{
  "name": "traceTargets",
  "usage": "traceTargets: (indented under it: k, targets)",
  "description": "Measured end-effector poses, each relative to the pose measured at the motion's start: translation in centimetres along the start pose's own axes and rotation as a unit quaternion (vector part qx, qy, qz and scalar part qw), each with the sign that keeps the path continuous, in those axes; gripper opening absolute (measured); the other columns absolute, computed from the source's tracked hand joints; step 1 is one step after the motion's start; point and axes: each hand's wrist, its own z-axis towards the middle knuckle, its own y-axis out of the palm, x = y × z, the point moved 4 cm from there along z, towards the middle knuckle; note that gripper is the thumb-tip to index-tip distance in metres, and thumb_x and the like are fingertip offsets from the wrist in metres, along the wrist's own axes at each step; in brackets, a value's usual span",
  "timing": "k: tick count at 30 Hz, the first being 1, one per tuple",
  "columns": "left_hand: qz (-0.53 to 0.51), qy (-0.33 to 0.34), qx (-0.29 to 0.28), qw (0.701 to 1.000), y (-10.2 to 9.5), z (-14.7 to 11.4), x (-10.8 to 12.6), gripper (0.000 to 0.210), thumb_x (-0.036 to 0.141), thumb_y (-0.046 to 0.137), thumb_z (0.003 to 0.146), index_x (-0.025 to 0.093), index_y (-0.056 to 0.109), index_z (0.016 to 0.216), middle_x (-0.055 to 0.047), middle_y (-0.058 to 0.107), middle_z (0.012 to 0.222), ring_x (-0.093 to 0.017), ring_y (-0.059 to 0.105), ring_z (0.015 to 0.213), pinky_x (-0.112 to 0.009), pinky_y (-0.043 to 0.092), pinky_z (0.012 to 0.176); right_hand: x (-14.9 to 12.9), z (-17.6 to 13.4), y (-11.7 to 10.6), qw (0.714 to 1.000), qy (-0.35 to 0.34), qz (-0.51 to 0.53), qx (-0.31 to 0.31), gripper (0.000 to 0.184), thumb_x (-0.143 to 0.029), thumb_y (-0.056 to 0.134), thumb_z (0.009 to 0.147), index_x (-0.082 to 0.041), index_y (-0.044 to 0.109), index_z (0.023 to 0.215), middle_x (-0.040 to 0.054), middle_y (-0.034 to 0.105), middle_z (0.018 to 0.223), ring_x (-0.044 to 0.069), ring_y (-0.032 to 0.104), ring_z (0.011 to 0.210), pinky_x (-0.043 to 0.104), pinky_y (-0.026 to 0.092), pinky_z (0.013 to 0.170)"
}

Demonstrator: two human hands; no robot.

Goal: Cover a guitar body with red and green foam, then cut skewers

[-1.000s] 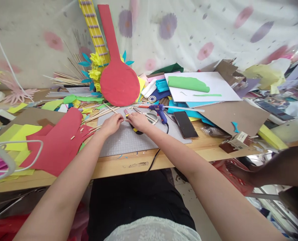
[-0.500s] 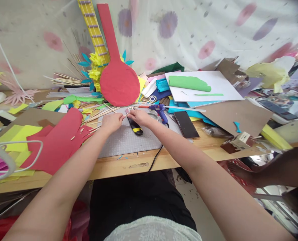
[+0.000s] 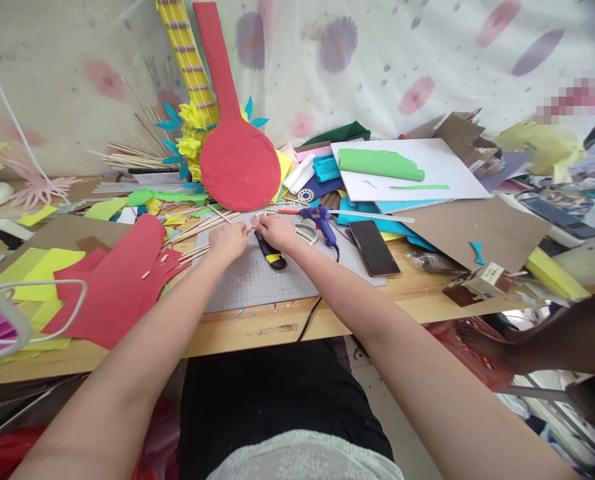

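Over the grey cutting mat [image 3: 257, 288], my left hand [image 3: 229, 240] and my right hand [image 3: 276, 231] come nearly together. Both are closed, their fingertips pinching a tiny pale wooden stick piece [image 3: 251, 229], mostly covered by the fingers. A black and yellow utility knife [image 3: 274, 257] lies just below my right hand. Beside that hand rest a roll of tape [image 3: 306, 233] and a purple glue gun [image 3: 319, 221] with a long white glue stick. Thin wooden sticks [image 3: 192, 252] lie by my left hand.
A red banjo-shaped piece [image 3: 240, 163] and a yellow fretted neck [image 3: 190, 63] lean at the back. Red sheets [image 3: 120, 280] lie left. A phone [image 3: 374, 248], a white board [image 3: 457, 173] and a small box [image 3: 487, 281] are right. Another person's leg [image 3: 552, 340] shows lower right.
Both hands stay close together over the mat. My left hand has turned slightly, so its fingers show less. The view has shifted a little.
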Motion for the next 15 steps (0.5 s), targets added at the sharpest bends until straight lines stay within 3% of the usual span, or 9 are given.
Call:
traceTargets:
  k: [3, 5, 7, 10, 15]
  targets:
    - [-0.026, -0.041, -0.016, 0.999, 0.5, 0.7, -0.4, 0.039, 0.039, 0.037, 0.090, 0.018, 0.068, 0.101, -0.018, 0.068, 0.101, -0.034, 0.063, 0.096, -0.042, 0.046, 0.077, -0.3, 0.1, 0.4, 0.999, 0.035, 0.014, 0.008, 0.042, -0.046, 0.029, 0.095, -0.022, 0.062, 0.107, 0.0070, 0.068, 0.105, 0.022, 0.060, 0.099, 0.029, 0.042, 0.077]
    - [-0.046, -0.107, -0.036, 0.993, 0.9, 1.0, -1.5, 0.038, 0.036, 0.037, 0.090, 0.017, 0.066, 0.104, -0.019, 0.066, 0.107, -0.033, 0.062, 0.098, -0.042, 0.046, 0.078, -0.4, 0.2, 0.4, 0.997, 0.073, 0.021, 0.014, 0.048, -0.046, 0.022, 0.097, -0.022, 0.062, 0.108, 0.0080, 0.068, 0.105, 0.022, 0.060, 0.100, 0.030, 0.042, 0.078]
    - [-0.048, -0.132, -0.051, 0.989, 1.1, 1.2, -2.7, 0.039, 0.036, 0.036, 0.090, 0.016, 0.065, 0.105, -0.020, 0.065, 0.109, -0.034, 0.061, 0.099, -0.043, 0.046, 0.078, -0.4, 0.2, 0.4, 0.996, 0.084, 0.031, 0.010, 0.050, -0.047, 0.020, 0.097, -0.021, 0.061, 0.106, 0.0083, 0.067, 0.107, 0.022, 0.060, 0.100, 0.030, 0.042, 0.078]
    - [-0.046, -0.083, -0.028, 0.995, 0.9, 0.9, -3.6, 0.041, 0.040, 0.032, 0.092, 0.019, 0.065, 0.104, -0.017, 0.066, 0.106, -0.033, 0.062, 0.097, -0.044, 0.045, 0.077, 0.3, 0.0, 0.6, 0.995, 0.078, 0.054, -0.008, 0.047, -0.047, 0.021, 0.097, -0.020, 0.059, 0.107, 0.0088, 0.066, 0.111, 0.022, 0.060, 0.101, 0.030, 0.042, 0.077]
    - [-0.080, -0.007, 0.014, 0.997, 0.7, 0.1, -3.8, 0.040, 0.045, 0.031, 0.092, 0.024, 0.065, 0.096, -0.008, 0.068, 0.093, -0.027, 0.063, 0.088, -0.033, 0.041, 0.067, 1.9, -0.5, 0.9, 0.996, 0.061, 0.056, -0.018, 0.033, -0.033, 0.028, 0.097, -0.020, 0.057, 0.107, 0.0087, 0.066, 0.112, 0.022, 0.060, 0.101, 0.030, 0.042, 0.076]
